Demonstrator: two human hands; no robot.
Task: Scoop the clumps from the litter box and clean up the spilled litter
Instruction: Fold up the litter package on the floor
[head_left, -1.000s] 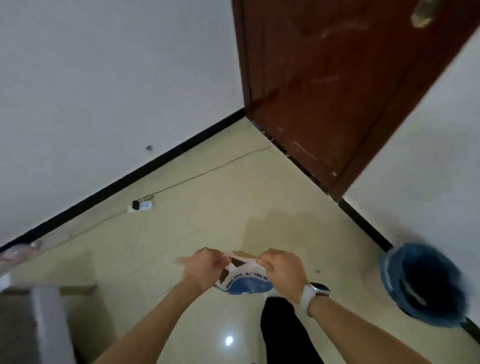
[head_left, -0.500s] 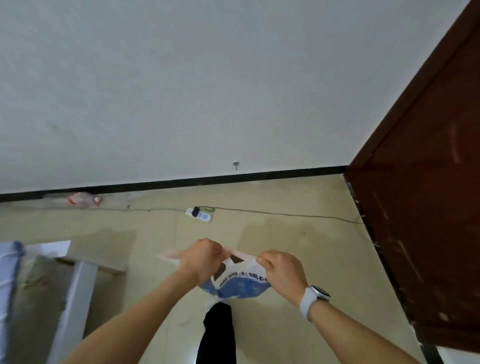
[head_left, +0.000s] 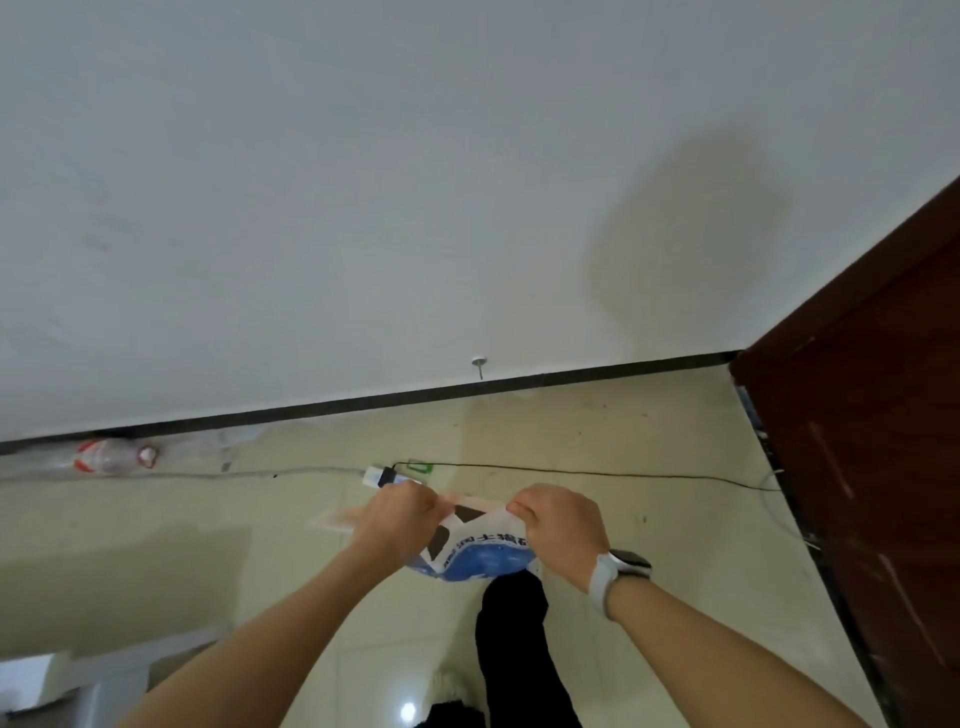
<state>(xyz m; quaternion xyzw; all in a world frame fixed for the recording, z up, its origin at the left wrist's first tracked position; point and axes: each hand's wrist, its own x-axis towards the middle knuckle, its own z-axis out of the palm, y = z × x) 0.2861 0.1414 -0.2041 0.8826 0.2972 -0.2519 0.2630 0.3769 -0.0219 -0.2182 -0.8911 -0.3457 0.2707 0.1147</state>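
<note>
My left hand (head_left: 397, 517) and right hand (head_left: 561, 525) are both curled tight, each pinching the top edge of a white and blue bag (head_left: 470, 545) that I hold in front of me, above my black trouser leg (head_left: 514, 649). A white watch (head_left: 618, 569) sits on my right wrist. Beyond the bag a power strip (head_left: 378, 476) lies on the pale floor (head_left: 597, 519) with a thin black cable (head_left: 597, 473) running right toward the brown door (head_left: 872, 467). A plastic bottle (head_left: 111, 457) lies by the white wall (head_left: 363, 182).
</note>
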